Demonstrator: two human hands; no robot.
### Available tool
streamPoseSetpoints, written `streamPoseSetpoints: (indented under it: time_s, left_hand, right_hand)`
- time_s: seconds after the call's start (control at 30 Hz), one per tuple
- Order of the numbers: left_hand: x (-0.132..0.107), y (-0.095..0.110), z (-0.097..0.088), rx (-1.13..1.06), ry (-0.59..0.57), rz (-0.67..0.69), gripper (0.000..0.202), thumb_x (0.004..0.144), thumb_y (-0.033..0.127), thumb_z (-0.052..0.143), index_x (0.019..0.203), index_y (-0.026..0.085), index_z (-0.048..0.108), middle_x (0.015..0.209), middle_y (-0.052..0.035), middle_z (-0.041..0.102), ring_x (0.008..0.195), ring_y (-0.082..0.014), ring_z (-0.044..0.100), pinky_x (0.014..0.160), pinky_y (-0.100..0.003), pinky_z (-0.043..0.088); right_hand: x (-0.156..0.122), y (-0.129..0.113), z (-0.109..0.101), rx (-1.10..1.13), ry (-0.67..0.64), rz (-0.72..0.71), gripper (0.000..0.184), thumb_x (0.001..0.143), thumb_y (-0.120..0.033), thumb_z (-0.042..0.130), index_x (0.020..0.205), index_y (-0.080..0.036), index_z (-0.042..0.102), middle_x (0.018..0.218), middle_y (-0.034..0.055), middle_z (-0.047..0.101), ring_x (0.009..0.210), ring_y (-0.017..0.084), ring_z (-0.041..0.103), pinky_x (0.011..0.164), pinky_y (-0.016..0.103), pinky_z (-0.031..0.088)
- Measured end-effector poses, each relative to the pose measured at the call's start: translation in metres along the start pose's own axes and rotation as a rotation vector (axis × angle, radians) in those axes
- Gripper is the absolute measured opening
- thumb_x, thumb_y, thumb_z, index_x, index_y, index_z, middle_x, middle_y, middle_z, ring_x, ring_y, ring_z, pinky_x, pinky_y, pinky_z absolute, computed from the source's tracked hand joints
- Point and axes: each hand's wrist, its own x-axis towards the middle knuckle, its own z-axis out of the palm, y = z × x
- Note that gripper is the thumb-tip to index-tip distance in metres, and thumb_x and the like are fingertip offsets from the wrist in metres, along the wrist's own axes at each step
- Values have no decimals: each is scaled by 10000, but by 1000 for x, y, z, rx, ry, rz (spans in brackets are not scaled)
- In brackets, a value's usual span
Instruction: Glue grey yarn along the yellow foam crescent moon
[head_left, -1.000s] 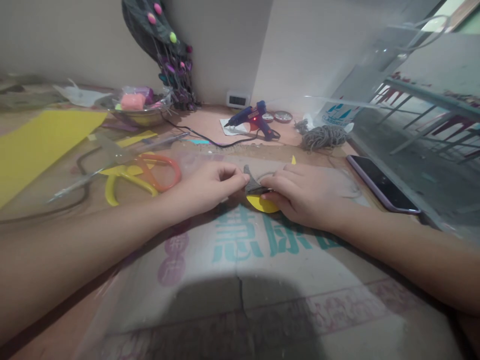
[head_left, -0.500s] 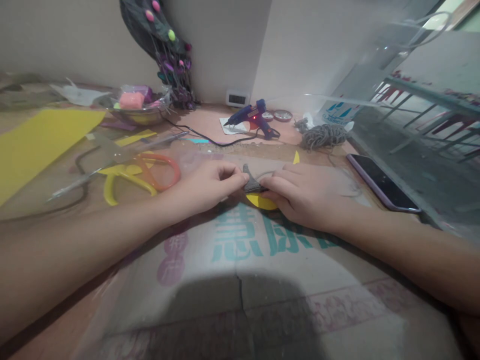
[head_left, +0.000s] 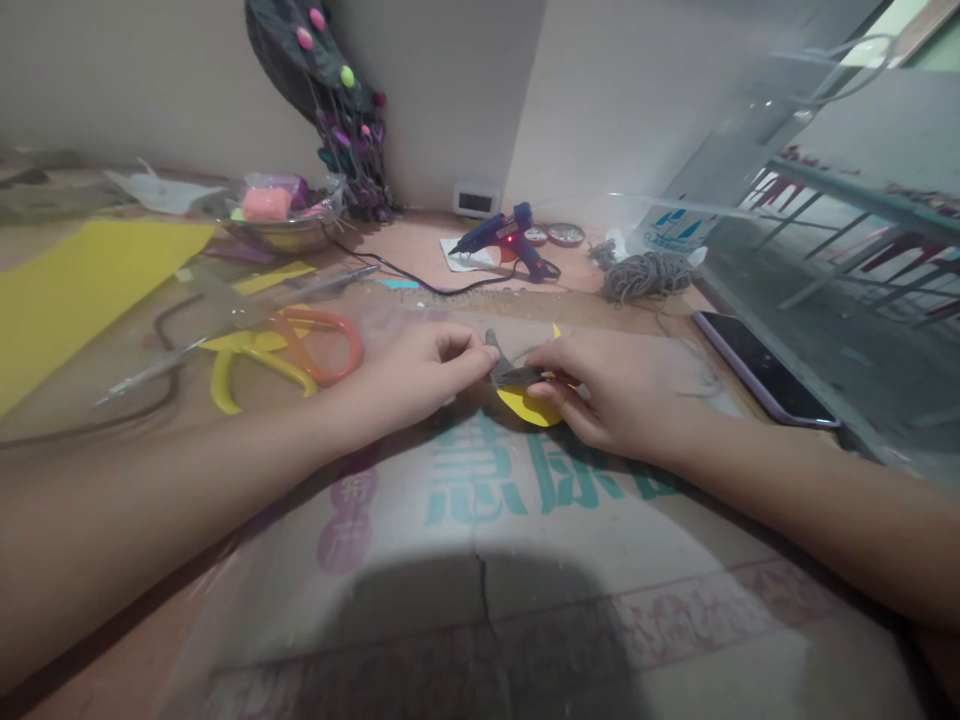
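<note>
My left hand (head_left: pixel 427 375) is closed in a pinch on the upper left tip of a small curved yellow paper piece (head_left: pixel 531 406). Grey yarn (head_left: pixel 516 377) covers that tip and runs along the piece's inner edge. From the other side, my right hand (head_left: pixel 615 390) pinches the piece and the yarn with thumb and fingers. A pointed yellow end shows above my right knuckles. The fingers hide part of the piece, and a loose grey strand trails beside my right hand. Both hands are just above the printed cardboard (head_left: pixel 420 590).
A blue glue gun (head_left: pixel 495 235) with a lit red light rests at the back, its cord running left. Scissors (head_left: pixel 322 372) with orange and yellow handles and a yellow sheet (head_left: pixel 97 285) lie left. To the right are a grey yarn bundle (head_left: pixel 649 276) and a phone (head_left: pixel 765 370).
My right fingers have shifted and opened up slightly, showing more of the grey yarn and yellow paper. The piece has turned a little, its far tip moving left. My left hand keeps its pinch.
</note>
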Motion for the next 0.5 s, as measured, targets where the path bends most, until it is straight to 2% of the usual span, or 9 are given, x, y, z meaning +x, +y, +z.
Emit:
streamPoseSetpoints:
  time_s: [0.3, 0.5]
  left_hand:
    - [-1, 1, 0, 21, -21, 8, 340, 898, 388, 470, 653, 179, 581, 640, 6, 615, 590, -122, 555, 553, -240, 406]
    - [0, 0, 0, 45, -26, 16, 352, 898, 403, 466, 656, 178, 587, 649, 5, 622, 601, -125, 562, 567, -244, 407]
  right_hand:
    - [1, -1, -1, -7, -25, -33, 281, 981, -312, 427, 981, -128, 641, 762, 70, 659, 663, 172, 548, 608, 282, 343]
    - [5, -4, -3, -89, -6, -102, 243, 968, -231, 436, 939, -112, 646, 715, 60, 641, 639, 161, 527, 587, 287, 301]
